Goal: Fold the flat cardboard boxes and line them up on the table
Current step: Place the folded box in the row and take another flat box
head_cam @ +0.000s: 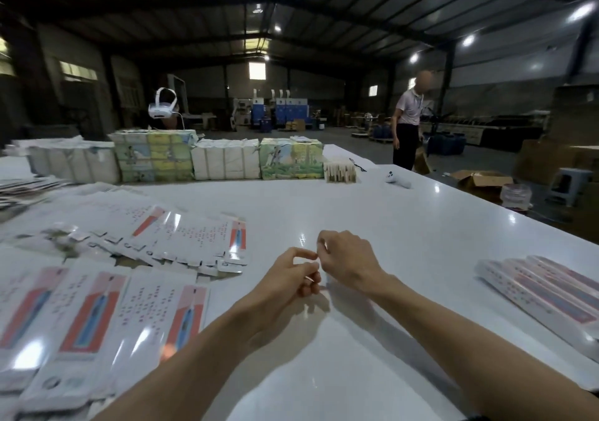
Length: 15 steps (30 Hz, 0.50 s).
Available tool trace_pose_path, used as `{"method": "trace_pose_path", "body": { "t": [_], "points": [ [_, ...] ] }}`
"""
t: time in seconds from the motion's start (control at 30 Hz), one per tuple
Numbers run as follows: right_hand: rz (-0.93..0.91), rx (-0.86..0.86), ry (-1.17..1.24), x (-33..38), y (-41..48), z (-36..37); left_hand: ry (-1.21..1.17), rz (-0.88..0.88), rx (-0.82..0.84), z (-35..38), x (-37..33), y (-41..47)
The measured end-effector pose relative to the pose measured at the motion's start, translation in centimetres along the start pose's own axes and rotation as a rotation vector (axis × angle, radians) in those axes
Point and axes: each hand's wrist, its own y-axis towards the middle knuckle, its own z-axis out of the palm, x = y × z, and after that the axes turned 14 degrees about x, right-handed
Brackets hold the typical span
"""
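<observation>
My left hand point(291, 274) and right hand point(346, 258) curl fingers point(301, 252) tip to tip — holding what, I cannot tell — and the flat boxes point(181, 239) at ten o'clock look light, slick, best edge-pinched.

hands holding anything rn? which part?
No box in either hand. Left hand and right hand meet with curled fingers over the table; whether they pinch something tiny cannot be told.

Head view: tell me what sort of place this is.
Probably a factory or warehouse packing hall: a high steel-framed roof with ceiling lamps, wrapped bundles of stock along the far side of the big white table, flat printed cartons spread at left and folded boxes lined up at right.
</observation>
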Motion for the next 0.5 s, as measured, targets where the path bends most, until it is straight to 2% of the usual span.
{"method": "trace_pose_path", "body": {
  "t": [0.17, 0.2, 0.27, 0.37, 0.43, 0.5],
  "points": [
    [0.012, 0.025, 0.047, -0.7, 1.4, 3.7, 0.118, -0.066, -0.105, -1.0, -1.8, -0.2],
    [0.003, 0.026, 0.045, -1.0, 1.6, 3.9, 0.228, -0.098, -0.13, -1.4, -2.5, -0.4],
    [-0.009, 0.031, 0.053, -1.3, 1.9, 4.1, 0.627, -0.212, -0.165, -2.5, -4.1, -1.2],
    [-0.014, 0.038, 0.118, -1.6, 2.0, 4.3, 1.169, -0.459, -0.22, -4.0, -6.1, -3.8],
    [-0.017, 0.039, 0.153, -1.9, 2.0, 4.3, 1.405, -0.652, -0.269, -4.6, -7.2, -6.2],
    [-0.021, 0.039, 0.184, -2.0, 2.1, 4.3, 1.544, -0.851, -0.306, -5.2, -8.0, -8.3]
  ]
}}
